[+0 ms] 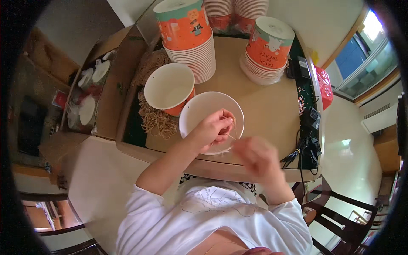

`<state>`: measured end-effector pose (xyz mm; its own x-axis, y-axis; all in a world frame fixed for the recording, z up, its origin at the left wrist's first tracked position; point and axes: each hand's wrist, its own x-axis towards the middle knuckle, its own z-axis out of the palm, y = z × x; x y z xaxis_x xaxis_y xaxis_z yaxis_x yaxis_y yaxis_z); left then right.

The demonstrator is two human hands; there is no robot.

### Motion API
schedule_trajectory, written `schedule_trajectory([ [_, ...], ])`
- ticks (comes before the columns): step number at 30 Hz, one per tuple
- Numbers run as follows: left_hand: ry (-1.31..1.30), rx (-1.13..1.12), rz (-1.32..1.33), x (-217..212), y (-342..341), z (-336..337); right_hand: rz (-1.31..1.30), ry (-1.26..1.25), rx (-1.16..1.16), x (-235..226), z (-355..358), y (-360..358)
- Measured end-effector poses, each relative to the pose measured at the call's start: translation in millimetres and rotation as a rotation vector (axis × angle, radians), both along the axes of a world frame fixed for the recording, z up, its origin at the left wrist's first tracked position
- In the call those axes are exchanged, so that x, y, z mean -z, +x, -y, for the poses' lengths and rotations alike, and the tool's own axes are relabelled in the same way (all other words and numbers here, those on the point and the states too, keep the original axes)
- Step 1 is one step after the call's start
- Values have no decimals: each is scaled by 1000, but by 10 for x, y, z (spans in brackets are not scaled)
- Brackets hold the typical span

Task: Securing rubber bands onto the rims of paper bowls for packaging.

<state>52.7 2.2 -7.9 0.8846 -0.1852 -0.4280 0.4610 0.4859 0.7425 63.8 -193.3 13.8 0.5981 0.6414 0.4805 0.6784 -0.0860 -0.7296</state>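
While the left hand pinches a thin rubber band over the white paper cup on the table | right hand blurred, grip unreadable | band not yet on; stacked cups wait.

You are in a home, most likely a dining corner turned into a small packing spot. You sit at a round wooden table with dark wooden chairs beside it on a pale glossy floor. A window and a wall unit below it stand at your right. Stacks of orange printed paper cups, a heap of rubber bands and an open cardboard box of lids crowd the table's far side.
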Motion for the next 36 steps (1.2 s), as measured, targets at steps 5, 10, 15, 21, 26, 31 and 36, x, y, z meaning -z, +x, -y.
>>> schedule_trajectory([
  [5, 284, -124, 217, 97, -45, 105, 112, -197, 47, 52, -182, 632],
  [10, 292, -140, 256, 161, -55, 72, 105, -319, -9, 45, -275, 705],
  [15, 316, -176, 314, 190, -57, 56, 96, -339, -42, 46, -343, 697],
  [21, 457, -239, 510, 235, -80, 44, 12, -324, -37, 59, -369, 690],
  [26, 1212, -172, 1003, 86, -236, -155, -188, -337, 16, 59, -400, 706],
  [31, 1270, -16, 945, 132, -256, -140, -195, -337, -27, 189, -382, 788],
  [36, 1682, 67, 1008, 9, -176, -105, -222, -252, -6, 218, -399, 732],
])
